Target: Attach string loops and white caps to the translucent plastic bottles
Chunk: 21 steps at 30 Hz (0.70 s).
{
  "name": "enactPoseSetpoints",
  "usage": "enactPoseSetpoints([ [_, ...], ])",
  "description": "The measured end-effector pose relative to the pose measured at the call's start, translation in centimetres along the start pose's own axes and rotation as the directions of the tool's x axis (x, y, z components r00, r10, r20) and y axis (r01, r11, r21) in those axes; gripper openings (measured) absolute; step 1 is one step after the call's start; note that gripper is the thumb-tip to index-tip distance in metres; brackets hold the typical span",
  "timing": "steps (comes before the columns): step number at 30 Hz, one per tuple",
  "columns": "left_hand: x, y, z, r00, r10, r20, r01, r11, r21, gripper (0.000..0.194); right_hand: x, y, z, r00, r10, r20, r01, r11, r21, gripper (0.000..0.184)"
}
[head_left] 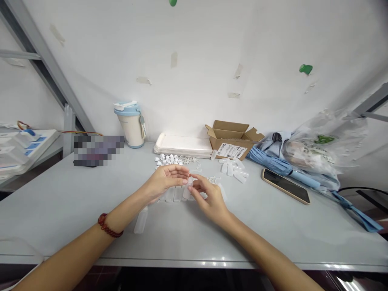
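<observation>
My left hand (169, 178) is closed, thumb against fingertips, pinching a thin white cord. My right hand (210, 198) grips the top of a small translucent plastic piece (186, 195), and the cord runs up from it between my fingertips. Below my hands several similar translucent pieces (169, 195) lie in a row, partly hidden by my hands. One more translucent piece (140, 220) lies apart, by my left wrist. Beyond my hands are a pile of small white caps (168, 159) and a tangle of white cords (191, 161).
More translucent pieces (233, 167) lie before an open cardboard box (230, 141). Stacked white trays (183, 144) stand beside it. A cup (130, 125) is at the back left. On the right are a phone (285, 186), a folded blue umbrella (273, 161) and a plastic bag (321, 141).
</observation>
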<state>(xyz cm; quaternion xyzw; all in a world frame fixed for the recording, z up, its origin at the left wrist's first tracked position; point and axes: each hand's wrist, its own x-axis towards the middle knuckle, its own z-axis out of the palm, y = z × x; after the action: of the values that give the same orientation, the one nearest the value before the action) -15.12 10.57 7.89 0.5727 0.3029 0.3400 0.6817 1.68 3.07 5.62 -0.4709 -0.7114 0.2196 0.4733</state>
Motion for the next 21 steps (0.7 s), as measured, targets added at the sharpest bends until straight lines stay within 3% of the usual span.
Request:
enactPoseSetpoints([
  [6, 0.0, 0.1, 0.0, 0.999, 0.034, -0.003, -0.033, 0.995, 0.099, 0.024, 0.1, 0.0, 0.3, 0.995, 0.074, -0.074, -0.071, 0.996, 0.051, 0.025],
  [10, -0.4, 0.4, 0.1, 0.990, 0.135, -0.036, -0.114, 0.930, 0.351, 0.018, 0.2, 0.0, 0.0, 0.982, 0.154, -0.110, -0.142, 0.984, 0.108, 0.025],
  [13, -0.9, 0.7, 0.6, 0.956, 0.293, -0.001, -0.239, 0.781, 0.577, 0.014, 0.3, 0.1, -0.3, 0.967, 0.232, -0.105, -0.214, 0.964, 0.160, 0.026],
  [17, -1.7, 0.7, 1.2, 0.839, 0.502, 0.209, -0.470, 0.477, 0.743, 0.020, 0.3, 0.1, -0.4, 0.952, 0.297, -0.076, -0.275, 0.938, 0.212, 0.026],
  [19, -2.2, 0.7, 1.4, 0.795, 0.534, 0.288, -0.522, 0.358, 0.774, 0.024, 0.3, 0.0, -0.4, 0.950, 0.305, -0.063, -0.282, 0.927, 0.247, 0.025],
  [21, -2.6, 0.5, 1.5, 0.782, 0.525, 0.334, -0.533, 0.288, 0.795, 0.028, 0.3, -0.2, -0.4, 0.949, 0.312, -0.053, -0.285, 0.916, 0.282, 0.023],
])
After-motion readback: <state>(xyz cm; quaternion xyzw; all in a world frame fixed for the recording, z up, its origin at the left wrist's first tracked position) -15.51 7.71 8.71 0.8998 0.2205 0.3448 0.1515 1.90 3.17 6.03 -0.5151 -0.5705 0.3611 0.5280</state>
